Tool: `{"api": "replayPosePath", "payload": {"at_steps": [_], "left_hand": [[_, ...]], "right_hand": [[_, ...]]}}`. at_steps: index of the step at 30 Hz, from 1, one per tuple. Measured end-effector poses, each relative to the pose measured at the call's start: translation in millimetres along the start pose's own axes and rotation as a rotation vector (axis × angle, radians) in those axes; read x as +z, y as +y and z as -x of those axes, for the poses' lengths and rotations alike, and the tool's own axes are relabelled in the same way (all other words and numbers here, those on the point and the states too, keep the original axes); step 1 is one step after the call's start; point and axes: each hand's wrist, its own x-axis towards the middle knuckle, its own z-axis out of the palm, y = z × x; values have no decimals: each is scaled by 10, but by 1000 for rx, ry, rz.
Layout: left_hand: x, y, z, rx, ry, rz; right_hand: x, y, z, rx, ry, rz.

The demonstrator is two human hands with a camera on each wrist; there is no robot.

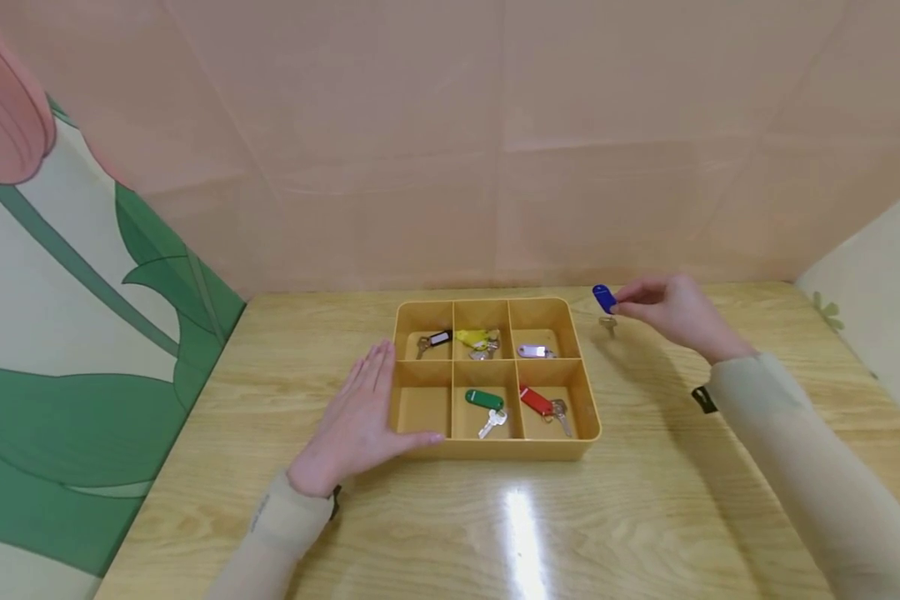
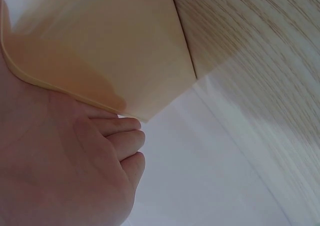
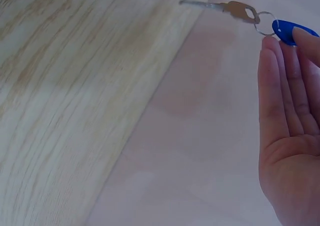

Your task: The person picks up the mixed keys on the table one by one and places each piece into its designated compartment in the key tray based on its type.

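My right hand [image 1: 671, 312] pinches a blue key tag [image 1: 604, 298] between thumb and fingers, to the right of a yellow six-compartment tray [image 1: 487, 451]. A key [image 3: 240, 10] hangs from the tag by a thin metal ring [image 3: 266, 24]. My left hand [image 1: 360, 425] lies with straight fingers along the tray's left side, its thumb over the front rim. In the back row are keys with a black tag [image 1: 441, 337], a yellow tag [image 1: 471, 338] and a pale lilac tag [image 1: 534, 351]. A green tag [image 1: 484, 399] and a red tag [image 1: 536, 401] with keys lie in the front row.
The tray stands on a wood-grain table [image 1: 682, 517] near its back edge. Behind rises a pinkish wall covering [image 1: 420, 150]. A panel with a large flower and green leaves [image 1: 75, 433] borders the left side, and a pale wall [image 1: 885, 292] the right.
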Motion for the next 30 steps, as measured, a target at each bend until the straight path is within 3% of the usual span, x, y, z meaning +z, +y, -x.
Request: {"api": "replayPosePath", "payload": {"at_steps": [15, 30], "left_hand": [[5, 19, 9, -6, -2, -11], [-12, 36, 11, -3, -1, 3]], "right_hand": [[-108, -133, 64, 60, 58, -70], [-201, -303, 150, 62, 95, -104]]}}
